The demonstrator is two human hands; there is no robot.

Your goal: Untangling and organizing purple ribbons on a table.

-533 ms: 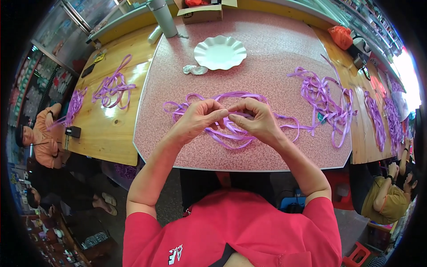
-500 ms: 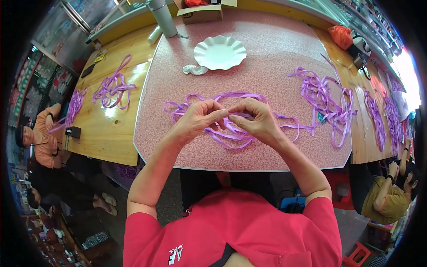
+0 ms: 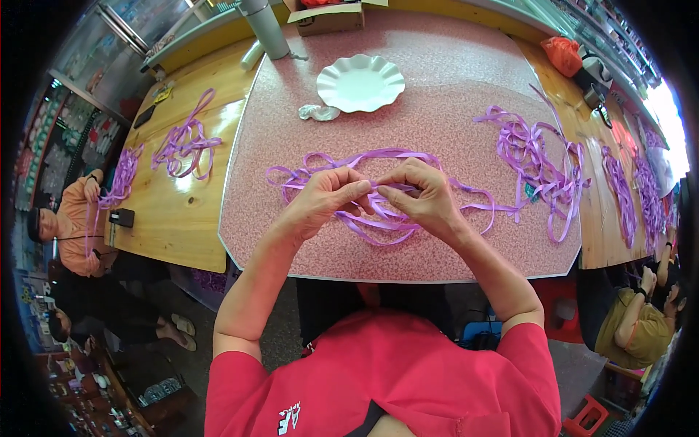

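Over the middle of the pink speckled table [image 3: 291, 251], both my hands pinch a purple ribbon [image 3: 378, 154] close together. My left hand [image 3: 331, 198] has thumb and forefinger pressed on it. Right beside it, my right hand [image 3: 419, 193] grips the same ribbon with thumb and fingers, a short bit showing between the fingertips. Loops of this ribbon lie on the table behind and below my hands. One strand runs right toward a tangled purple ribbon heap [image 3: 535, 164]. Fine detail between the fingertips is too small to make out.
A white scalloped plate [image 3: 360, 84] and crumpled white tissue [image 3: 318, 112] sit further back. Behind stand a grey-green flask [image 3: 265, 29] and a cardboard box [image 3: 329, 20]. More purple ribbons [image 3: 183, 149] lie on the left wooden table. People sit at left [image 3: 79, 222] and right [image 3: 632, 331].
My hands stay almost in place, still pinching the ribbon; more of it shows between the fingertips. The person at left has raised a hand with a ribbon.
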